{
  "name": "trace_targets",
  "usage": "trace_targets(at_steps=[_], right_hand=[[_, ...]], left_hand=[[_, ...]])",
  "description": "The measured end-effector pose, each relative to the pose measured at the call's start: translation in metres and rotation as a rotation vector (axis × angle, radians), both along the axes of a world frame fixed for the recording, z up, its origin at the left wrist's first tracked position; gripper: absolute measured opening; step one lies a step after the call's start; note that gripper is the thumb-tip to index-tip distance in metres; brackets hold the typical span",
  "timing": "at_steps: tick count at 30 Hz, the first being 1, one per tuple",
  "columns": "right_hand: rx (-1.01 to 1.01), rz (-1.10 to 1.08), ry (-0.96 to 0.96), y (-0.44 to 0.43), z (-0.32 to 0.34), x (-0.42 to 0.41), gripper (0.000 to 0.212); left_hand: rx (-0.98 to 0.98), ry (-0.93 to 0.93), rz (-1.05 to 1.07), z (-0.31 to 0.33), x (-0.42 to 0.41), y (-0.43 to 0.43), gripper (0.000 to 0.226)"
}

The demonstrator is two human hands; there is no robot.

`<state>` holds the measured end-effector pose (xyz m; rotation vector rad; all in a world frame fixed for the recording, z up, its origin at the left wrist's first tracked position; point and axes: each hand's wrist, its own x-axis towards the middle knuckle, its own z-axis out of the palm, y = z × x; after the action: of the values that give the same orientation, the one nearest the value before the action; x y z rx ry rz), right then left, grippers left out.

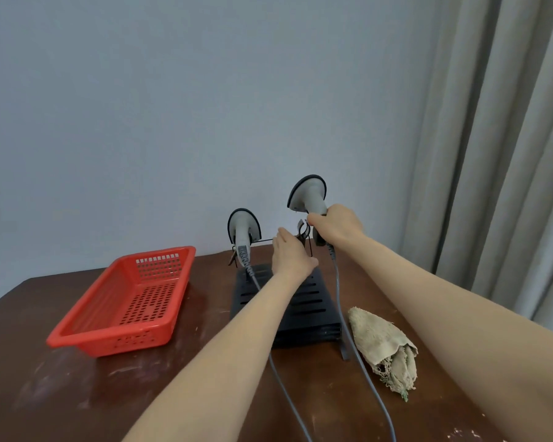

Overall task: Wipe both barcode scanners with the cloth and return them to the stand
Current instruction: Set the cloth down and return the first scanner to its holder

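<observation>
The right hand (336, 226) had its grip closed around the handle of the raised barcode scanner (308, 194), holding it just above the empty cradle at the right of the black stand (300, 301). The left hand (289, 255) rested with loose, open fingers on the stand's wire bar, holding nothing. The second scanner (243, 232) sat in the left cradle (its cable trailing down over the counter (45, 393)). The cloth (385, 346) lay crumpled right of the stand, and a red basket (126, 301) stood to its left.
</observation>
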<state>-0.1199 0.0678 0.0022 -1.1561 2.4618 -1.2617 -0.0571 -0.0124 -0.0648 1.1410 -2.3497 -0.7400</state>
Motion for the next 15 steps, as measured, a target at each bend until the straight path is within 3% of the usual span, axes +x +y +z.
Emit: trace_targets(at_steps=[7,11,15], right_hand=[[0.010,-0.008,0.027,-0.009,-0.003,0.001,0.035],[0.024,-0.011,0.038,-0.016,-0.005,0.000,0.034],[0.040,-0.014,0.055,-0.019,-0.008,-0.002,0.033]], left_hand=[[-0.024,0.051,0.113,-0.012,-0.009,-0.011,0.092],[-0.066,0.050,0.137,-0.023,-0.010,-0.019,0.058],[-0.041,0.093,0.166,-0.028,-0.009,-0.025,0.039]])
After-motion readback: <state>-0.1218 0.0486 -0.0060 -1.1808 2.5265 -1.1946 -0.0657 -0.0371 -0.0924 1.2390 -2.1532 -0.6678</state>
